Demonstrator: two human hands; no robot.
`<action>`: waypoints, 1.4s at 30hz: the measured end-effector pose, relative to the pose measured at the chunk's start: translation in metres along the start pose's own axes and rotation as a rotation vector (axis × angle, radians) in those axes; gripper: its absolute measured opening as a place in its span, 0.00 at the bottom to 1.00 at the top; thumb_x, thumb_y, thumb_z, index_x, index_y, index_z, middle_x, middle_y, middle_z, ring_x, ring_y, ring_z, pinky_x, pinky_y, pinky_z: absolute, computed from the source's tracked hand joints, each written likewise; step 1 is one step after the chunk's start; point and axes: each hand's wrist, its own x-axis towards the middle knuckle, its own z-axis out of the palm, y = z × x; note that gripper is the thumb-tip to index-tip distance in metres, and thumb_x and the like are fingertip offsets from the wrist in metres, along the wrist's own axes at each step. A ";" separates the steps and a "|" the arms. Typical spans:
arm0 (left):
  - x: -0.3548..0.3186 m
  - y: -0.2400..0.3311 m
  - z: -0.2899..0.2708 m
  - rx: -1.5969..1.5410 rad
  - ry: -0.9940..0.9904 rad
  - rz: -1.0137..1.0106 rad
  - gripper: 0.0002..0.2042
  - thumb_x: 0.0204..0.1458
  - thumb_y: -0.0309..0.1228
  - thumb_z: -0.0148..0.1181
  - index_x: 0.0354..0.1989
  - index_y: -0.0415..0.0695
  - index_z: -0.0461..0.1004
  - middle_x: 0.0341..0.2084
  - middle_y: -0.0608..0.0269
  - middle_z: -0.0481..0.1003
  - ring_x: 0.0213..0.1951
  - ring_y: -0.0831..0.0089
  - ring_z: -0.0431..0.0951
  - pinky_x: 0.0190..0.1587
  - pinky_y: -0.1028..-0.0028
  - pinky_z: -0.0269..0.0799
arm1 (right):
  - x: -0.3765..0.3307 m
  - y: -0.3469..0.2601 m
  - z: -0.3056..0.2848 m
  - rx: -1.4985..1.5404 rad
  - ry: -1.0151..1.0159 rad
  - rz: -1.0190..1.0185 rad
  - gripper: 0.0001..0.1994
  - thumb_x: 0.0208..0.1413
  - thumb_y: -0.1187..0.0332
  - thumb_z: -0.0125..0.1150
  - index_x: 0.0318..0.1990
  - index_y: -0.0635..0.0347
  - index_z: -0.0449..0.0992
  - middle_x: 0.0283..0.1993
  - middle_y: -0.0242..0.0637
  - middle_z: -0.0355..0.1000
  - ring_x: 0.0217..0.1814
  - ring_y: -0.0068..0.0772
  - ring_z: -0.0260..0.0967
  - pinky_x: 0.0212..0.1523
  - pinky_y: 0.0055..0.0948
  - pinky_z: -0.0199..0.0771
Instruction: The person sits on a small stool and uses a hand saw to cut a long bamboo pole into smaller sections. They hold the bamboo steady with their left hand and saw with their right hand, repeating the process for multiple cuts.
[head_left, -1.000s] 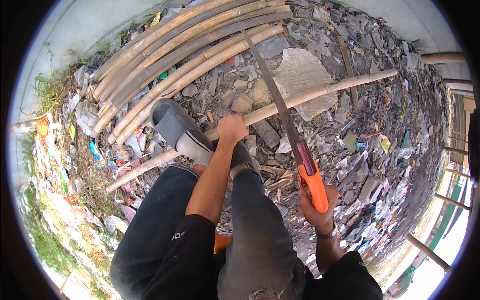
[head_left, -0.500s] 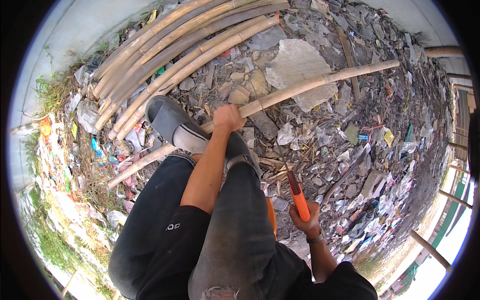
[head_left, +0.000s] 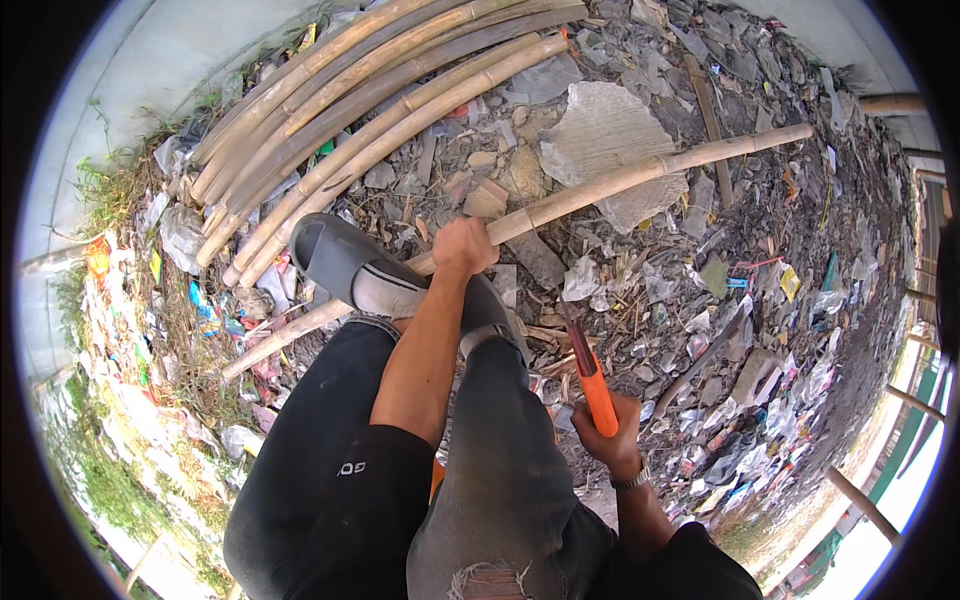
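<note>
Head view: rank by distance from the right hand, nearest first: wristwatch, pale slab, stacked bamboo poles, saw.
From the right hand:
1. Saw: orange handle in its grip.
2. Wristwatch: on its wrist.
3. Pale slab: ahead, beyond the gripped pole.
4. Stacked bamboo poles: upper left.

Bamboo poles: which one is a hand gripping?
The lone pole under the left hand, lying apart from the grouped poles; no hand touches those.

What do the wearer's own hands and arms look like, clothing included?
The left hand and right hand are ungloved. The left sleeve and right sleeve are black, ending short of the wrists; the left one carries pale lettering. A silvery, metal-looking band circles the right wrist.
</note>
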 end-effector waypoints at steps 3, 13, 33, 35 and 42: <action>-0.006 0.009 0.006 -0.021 -0.053 -0.003 0.18 0.45 0.40 0.66 0.42 0.42 0.87 0.41 0.42 0.84 0.46 0.47 0.86 0.52 0.56 0.82 | -0.047 0.003 -0.016 -0.094 -0.046 0.066 0.04 0.49 0.73 0.70 0.27 0.61 0.79 0.19 0.35 0.73 0.18 0.27 0.74 0.24 0.28 0.72; 0.003 -0.001 -0.004 -0.053 0.000 0.031 0.18 0.46 0.39 0.64 0.42 0.40 0.86 0.40 0.42 0.84 0.45 0.44 0.85 0.51 0.54 0.81 | -0.015 0.030 0.006 -0.056 0.005 0.010 0.06 0.49 0.75 0.69 0.25 0.63 0.76 0.17 0.32 0.70 0.18 0.20 0.67 0.22 0.27 0.67; -0.006 0.001 0.018 -0.094 -0.023 0.022 0.19 0.45 0.38 0.65 0.43 0.40 0.86 0.40 0.40 0.84 0.45 0.46 0.85 0.52 0.54 0.81 | 0.033 0.041 0.033 0.208 0.018 0.110 0.06 0.49 0.75 0.70 0.25 0.63 0.77 0.18 0.31 0.71 0.19 0.17 0.68 0.23 0.26 0.70; -0.008 0.008 0.021 -0.099 -0.008 0.052 0.18 0.45 0.38 0.65 0.41 0.40 0.86 0.40 0.40 0.84 0.44 0.45 0.86 0.50 0.53 0.82 | 0.063 0.054 0.047 0.119 0.106 -0.074 0.10 0.51 0.75 0.70 0.23 0.63 0.73 0.17 0.26 0.68 0.19 0.16 0.64 0.22 0.24 0.65; -0.007 -0.004 0.013 -0.038 0.037 0.022 0.18 0.44 0.41 0.67 0.39 0.41 0.86 0.37 0.44 0.84 0.42 0.46 0.86 0.48 0.54 0.83 | 0.091 -0.053 -0.002 0.016 0.119 -0.021 0.04 0.48 0.76 0.67 0.27 0.62 0.76 0.19 0.30 0.69 0.20 0.20 0.66 0.24 0.27 0.67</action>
